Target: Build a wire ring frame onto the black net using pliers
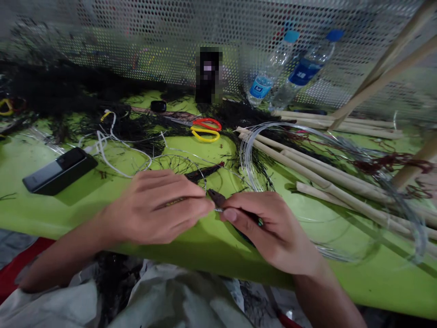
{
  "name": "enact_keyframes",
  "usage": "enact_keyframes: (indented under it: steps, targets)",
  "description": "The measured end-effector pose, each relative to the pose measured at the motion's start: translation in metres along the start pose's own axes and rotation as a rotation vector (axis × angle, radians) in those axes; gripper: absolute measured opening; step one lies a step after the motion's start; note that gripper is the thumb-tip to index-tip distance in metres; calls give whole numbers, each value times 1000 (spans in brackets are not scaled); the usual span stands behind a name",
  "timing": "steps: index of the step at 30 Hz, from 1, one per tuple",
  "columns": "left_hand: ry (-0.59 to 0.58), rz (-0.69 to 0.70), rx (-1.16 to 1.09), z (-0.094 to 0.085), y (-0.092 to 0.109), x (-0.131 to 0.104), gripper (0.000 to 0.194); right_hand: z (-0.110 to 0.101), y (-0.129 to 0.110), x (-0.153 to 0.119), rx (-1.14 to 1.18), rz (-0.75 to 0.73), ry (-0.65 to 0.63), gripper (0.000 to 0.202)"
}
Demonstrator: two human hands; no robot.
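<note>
My left hand (pixel 164 207) is closed, its fingertips pinching a thin pale wire (pixel 204 175) that curves up from them. A bit of yellowish material shows between its fingers. Close beside it, my right hand (pixel 269 223) is wrapped round a pair of pliers (pixel 217 197); their dark jaws point toward the left fingertips, and most of the handles is hidden in the palm. A short pale piece lies between the two hands at the right thumb tip. Just behind the hands is a dark bundle of strands (pixel 205 172) with a reddish tip.
Scissors (pixel 206 130) with red and yellow handles lie on the green table (pixel 191 257). A power bank (pixel 59 171) and white cable (pixel 114 166) are left. Coiled clear line (pixel 251 150), bamboo sticks (pixel 307 168) and two bottles (pixel 261 86) (pixel 307 68) are right. Black fibres (pixel 61 91) lie behind.
</note>
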State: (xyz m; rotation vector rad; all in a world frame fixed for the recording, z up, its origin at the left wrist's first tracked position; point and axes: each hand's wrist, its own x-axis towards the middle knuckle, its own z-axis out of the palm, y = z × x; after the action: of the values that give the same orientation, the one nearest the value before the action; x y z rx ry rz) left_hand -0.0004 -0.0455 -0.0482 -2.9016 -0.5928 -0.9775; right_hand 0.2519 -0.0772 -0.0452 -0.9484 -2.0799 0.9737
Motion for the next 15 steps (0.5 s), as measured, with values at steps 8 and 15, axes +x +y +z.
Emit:
enact_keyframes:
  steps: [8,15]
  targets:
    - [72,99,184,-10,17,-1,11,6,2,-2,-30,13,22,29]
    - [10,226,370,-15,29,-4,22,11,4,-6,-113,-85,74,20]
